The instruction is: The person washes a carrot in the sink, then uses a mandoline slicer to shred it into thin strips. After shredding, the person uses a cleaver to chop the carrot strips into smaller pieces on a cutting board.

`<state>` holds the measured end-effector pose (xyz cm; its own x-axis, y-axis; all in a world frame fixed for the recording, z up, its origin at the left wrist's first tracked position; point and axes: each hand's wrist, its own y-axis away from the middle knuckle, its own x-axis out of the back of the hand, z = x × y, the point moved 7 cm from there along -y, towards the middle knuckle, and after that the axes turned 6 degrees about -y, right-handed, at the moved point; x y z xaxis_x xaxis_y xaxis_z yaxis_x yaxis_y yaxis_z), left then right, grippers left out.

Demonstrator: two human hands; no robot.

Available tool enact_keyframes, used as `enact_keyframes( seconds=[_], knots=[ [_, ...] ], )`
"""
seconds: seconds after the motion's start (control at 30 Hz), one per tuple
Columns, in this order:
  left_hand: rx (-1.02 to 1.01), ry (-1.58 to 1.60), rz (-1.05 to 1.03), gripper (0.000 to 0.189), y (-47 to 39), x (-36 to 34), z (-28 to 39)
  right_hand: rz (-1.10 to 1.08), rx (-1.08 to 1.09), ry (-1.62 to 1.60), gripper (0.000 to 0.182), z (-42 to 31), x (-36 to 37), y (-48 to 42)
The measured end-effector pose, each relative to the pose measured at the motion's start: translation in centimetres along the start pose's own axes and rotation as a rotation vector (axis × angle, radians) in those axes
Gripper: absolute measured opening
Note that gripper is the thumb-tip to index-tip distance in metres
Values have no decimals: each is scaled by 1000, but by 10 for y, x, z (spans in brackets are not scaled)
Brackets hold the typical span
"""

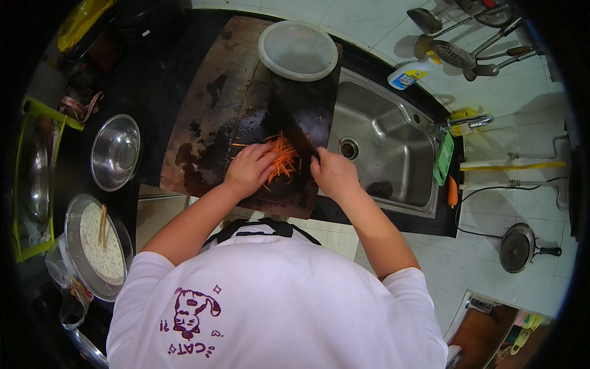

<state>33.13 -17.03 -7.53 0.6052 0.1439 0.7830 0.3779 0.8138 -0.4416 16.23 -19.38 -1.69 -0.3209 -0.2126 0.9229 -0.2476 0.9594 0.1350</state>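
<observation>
My right hand (pixel 335 173) is closed around the handle of a dark, broad-bladed kitchen knife (pixel 295 129). Its blade points away from me and to the left, along the right side of a pile of carrot strips (pixel 285 159). My left hand (pixel 251 168) grips the near left side of that pile with bent fingers, which cover some of the strips. Under both lies a wet, dark-stained wooden cutting board (pixel 193 143), its right edge beside the sink. A few loose strips are scattered around the pile.
A white plastic basin (pixel 298 48) stands on the board's far end. Right is a steel sink (pixel 392 133), with a whole carrot (pixel 452 192) beyond it. Left are a steel bowl (pixel 115 152) and a basin of pale batter (pixel 99 244) with chopsticks. Ladles (pixel 424 20) hang on the wall.
</observation>
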Motion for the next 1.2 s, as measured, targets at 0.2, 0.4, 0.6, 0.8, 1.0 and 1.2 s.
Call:
enact_keyframes(
  seconds=[0.2, 0.4, 0.6, 0.8, 1.0, 1.2],
  knots=[
    [-5, -38, 37, 34, 3, 0, -1, 87, -4, -134, 21, -1, 24, 17],
    [13, -8, 34, 35, 4, -5, -4, -38, -6, 19, 21, -6, -2, 9],
    [-1, 8, 18, 35, 1, 0, 0, -3, 5, -60, 20, 0, 2, 9],
    [57, 21, 9, 35, 4, 1, -2, 99, 58, -134, 18, -18, 13, 23],
    [36, 20, 10, 37, 6, -5, -4, -22, -10, -46, 18, -10, -13, 14],
    [-3, -30, 92, 39, 8, -3, -4, 81, -48, -261, 19, 3, 19, 34]
  ],
)
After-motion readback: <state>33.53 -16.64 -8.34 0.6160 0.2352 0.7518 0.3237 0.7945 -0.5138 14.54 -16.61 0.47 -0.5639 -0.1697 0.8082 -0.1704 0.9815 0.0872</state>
